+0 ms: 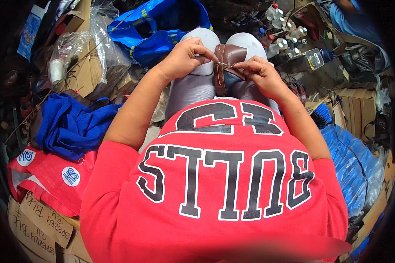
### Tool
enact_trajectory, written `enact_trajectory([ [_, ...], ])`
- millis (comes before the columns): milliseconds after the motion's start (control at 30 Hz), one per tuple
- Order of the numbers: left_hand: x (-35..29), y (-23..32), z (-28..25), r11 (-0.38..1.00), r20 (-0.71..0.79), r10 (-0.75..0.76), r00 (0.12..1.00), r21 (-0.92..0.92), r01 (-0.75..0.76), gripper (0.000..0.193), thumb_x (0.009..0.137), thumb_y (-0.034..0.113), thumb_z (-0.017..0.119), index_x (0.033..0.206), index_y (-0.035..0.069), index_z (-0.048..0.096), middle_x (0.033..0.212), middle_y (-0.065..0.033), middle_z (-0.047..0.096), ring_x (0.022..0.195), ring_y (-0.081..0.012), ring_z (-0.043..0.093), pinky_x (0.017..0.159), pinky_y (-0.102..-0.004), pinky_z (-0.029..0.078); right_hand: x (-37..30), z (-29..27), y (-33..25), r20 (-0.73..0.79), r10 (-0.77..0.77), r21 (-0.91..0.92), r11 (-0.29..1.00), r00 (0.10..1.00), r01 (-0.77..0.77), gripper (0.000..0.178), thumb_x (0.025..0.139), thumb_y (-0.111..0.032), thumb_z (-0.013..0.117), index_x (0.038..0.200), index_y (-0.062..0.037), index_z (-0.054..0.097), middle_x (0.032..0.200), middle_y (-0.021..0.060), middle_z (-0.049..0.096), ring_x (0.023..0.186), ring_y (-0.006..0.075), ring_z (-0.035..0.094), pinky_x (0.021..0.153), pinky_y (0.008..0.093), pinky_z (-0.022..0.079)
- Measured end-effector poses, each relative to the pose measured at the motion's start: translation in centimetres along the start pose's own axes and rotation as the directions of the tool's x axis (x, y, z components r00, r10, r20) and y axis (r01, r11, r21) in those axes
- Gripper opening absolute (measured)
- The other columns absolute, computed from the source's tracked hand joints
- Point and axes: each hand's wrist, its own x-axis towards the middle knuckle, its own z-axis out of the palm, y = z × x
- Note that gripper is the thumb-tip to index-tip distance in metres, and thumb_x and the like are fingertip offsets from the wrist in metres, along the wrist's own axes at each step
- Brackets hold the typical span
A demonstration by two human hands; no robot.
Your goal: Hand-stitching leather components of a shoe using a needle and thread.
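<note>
Both left hand (183,58) and right hand (264,75), slightly apart, pinch the lace (226,65) on a brown leather shoe (233,53) between the knees (249,41). Side lacing (220,78) looks threaded; tying across the front seems unfinished.

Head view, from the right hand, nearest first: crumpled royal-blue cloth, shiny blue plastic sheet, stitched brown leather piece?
1. Stitched brown leather piece, at the right hand
2. Shiny blue plastic sheet, on the right
3. Crumpled royal-blue cloth, on the left

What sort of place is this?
Probably a cramped leather or shoe workshop: there's a stitched piece of brown leather across the lap, with bottles clustered nearby and cardboard stacked at right.
</note>
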Motion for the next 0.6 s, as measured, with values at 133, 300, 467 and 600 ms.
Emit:
enact_trajectory([
  [133,0.2,-0.1,-0.1,0.999,0.029,0.051,0.998,0.013,-0.052,0.019,0.077,0.0,0.065,0.09,0.011,0.074,0.07,0.0007,0.044,0.073,-0.0146,0.044,0.071,-0.0264,0.038,0.7,0.1,0.6,0.018,0.055,0.051,0.997,0.998,-0.056,0.036,0.075,0.005,0.055,0.1,-0.0149,0.071,0.082,0.0045,0.058,0.08,0.0173,0.058,0.076,0.0272,0.047],
  [300,0.1,-0.5,0.3,0.999,0.032,0.022,0.999,-0.024,-0.021,0.02,0.078,-0.001,0.065,0.091,0.011,0.074,0.069,0.0008,0.043,0.071,-0.0128,0.042,0.068,-0.0249,0.037,1.1,0.2,0.9,0.031,0.056,0.037,0.998,0.998,-0.057,0.036,0.076,0.003,0.054,0.101,-0.0159,0.071,0.084,0.004,0.059,0.084,0.0173,0.057,0.079,0.0267,0.046],
  [467,-0.3,-0.1,1.3,0.989,0.024,-0.104,0.994,-0.107,0.106,0.02,0.077,-0.001,0.065,0.092,0.01,0.074,0.071,0.0005,0.048,0.069,-0.0126,0.045,0.065,-0.0244,0.038,0.8,0.3,1.5,0.074,0.073,0.136,0.987,0.995,-0.082,0.031,0.076,0.002,0.058,0.101,-0.0116,0.071,0.082,0.0029,0.058,0.084,0.0146,0.053,0.078,0.0254,0.043],
  [600,-1.7,-0.6,2.9,1.0,-0.092,-0.011,0.996,-0.022,0.009,0.02,0.074,0.0,0.068,0.09,0.01,0.074,0.072,-0.0035,0.059,0.071,-0.015,0.054,0.065,-0.027,0.04,0.5,0.5,1.6,0.067,0.008,0.062,0.998,0.998,-0.012,0.026,0.078,-0.001,0.062,0.101,-0.0089,0.071,0.08,0.003,0.06,0.081,0.0123,0.052,0.075,0.0249,0.042],
])
